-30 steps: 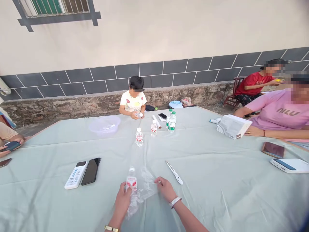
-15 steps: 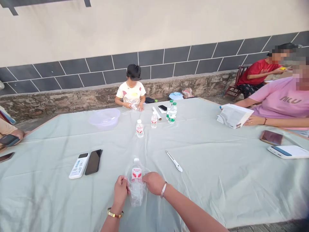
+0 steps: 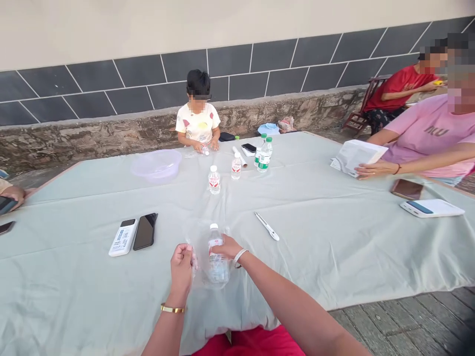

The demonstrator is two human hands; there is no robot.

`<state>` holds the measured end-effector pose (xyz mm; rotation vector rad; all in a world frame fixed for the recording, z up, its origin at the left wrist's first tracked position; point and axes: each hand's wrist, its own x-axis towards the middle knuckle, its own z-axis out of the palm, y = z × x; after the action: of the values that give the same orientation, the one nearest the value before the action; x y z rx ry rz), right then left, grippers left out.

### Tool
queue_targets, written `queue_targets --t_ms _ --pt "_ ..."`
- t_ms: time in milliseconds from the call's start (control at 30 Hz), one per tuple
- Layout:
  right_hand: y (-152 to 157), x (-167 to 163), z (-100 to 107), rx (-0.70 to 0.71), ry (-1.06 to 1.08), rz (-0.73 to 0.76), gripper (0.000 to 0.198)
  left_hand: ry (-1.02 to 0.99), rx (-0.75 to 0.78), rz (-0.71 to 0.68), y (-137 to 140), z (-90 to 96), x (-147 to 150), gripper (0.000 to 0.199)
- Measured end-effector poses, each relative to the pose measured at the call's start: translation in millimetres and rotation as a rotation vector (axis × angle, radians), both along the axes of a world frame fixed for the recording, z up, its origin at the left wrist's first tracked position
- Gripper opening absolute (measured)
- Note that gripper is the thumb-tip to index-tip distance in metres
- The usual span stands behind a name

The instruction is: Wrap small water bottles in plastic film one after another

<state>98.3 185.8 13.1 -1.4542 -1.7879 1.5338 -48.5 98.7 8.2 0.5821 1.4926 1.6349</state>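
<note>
A clear water bottle [image 3: 218, 269] with a white cap and a red-and-white label stands near me on the covered table. Thin clear plastic film [image 3: 202, 282] lies loosely around its lower part. My right hand [image 3: 227, 247] is closed around the bottle's right side at label height. Left of the bottle, my left hand [image 3: 182, 259] pinches a gathered edge of the film, with a little of it bunched at the fingertips. A white utility knife [image 3: 267, 226] rests to the right, beyond my right hand.
Two more small bottles [image 3: 214, 180] and green-capped bottles [image 3: 264, 157] stand farther back. A purple basin [image 3: 158, 165] sits back left. A white power bank [image 3: 123, 237] and a black phone [image 3: 146, 231] lie left. A person [image 3: 198, 121] sits opposite; another [image 3: 434, 123] holds a white box on the right.
My right hand has gone from pinching the film beside the bottle to gripping the bottle itself. My left hand has drawn slightly left with the film. The view has tilted down.
</note>
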Motion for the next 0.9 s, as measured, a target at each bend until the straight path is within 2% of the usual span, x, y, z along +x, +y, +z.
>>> queue_targets --t_ms 67,133,200,300,400,467,533,633,700,767,800,867,900 --pt "-2.1 16.5 -0.3 -0.107 0.127 0.045 0.036 -0.01 -0.029 0.102 -5.2 -7.5 -17.7 0.038" --pt "-0.1 35.9 3.0 -0.198 0.307 0.065 0.045 -0.004 -0.082 0.197 -11.5 -19.0 -37.0 0.037" --pt "7.9 52.5 10.3 -0.192 0.431 0.031 0.056 0.027 -0.143 0.223 -17.9 -30.2 -52.4 0.04" --pt "29.2 64.2 25.2 0.034 0.388 -0.083 0.061 0.121 -0.226 0.141 -24.7 -40.8 -62.5 0.043" --pt "51.3 62.4 35.4 0.324 0.156 -0.26 0.061 0.27 -0.317 0.052 -28.0 -42.4 -64.0 0.038" --pt "62.0 58.5 35.9 0.452 -0.013 -0.372 0.06 0.387 -0.385 -0.006 -29.8 -38.7 -65.2 0.032" --pt "69.2 54.8 32.2 0.496 -0.115 -0.418 0.059 0.515 -0.449 -0.092 -31.6 -31.7 -66.4 0.026" --pt "74.8 52.1 26.8 0.509 -0.196 -0.389 0.061 0.742 -0.525 -0.243 -32.5 -18.0 -63.5 0.019" --pt "73.0 53.3 28.8 0.526 -0.268 -0.329 0.07 0.883 -0.558 -0.346 -31.2 -8.3 -55.8 0.018" --pt "62.7 56.5 36.5 0.548 -0.37 -0.302 0.079 0.978 -0.567 -0.465 -29.4 1.9 -43.1 0.018" --pt "53.4 58.2 41.8 0.565 -0.405 -0.32 0.077 1.006 -0.56 -0.534 -28.9 7.7 -34.9 0.019" --pt "26.9 59.1 53.2 0.609 -0.366 -0.341 0.06 1.031 -0.525 -0.677 -29.0 22.4 -16.0 0.021" --pt "11.1 57.4 58.3 0.626 -0.28 -0.299 0.05 1.04 -0.498 -0.749 -29.9 31.6 -6.2 0.022"
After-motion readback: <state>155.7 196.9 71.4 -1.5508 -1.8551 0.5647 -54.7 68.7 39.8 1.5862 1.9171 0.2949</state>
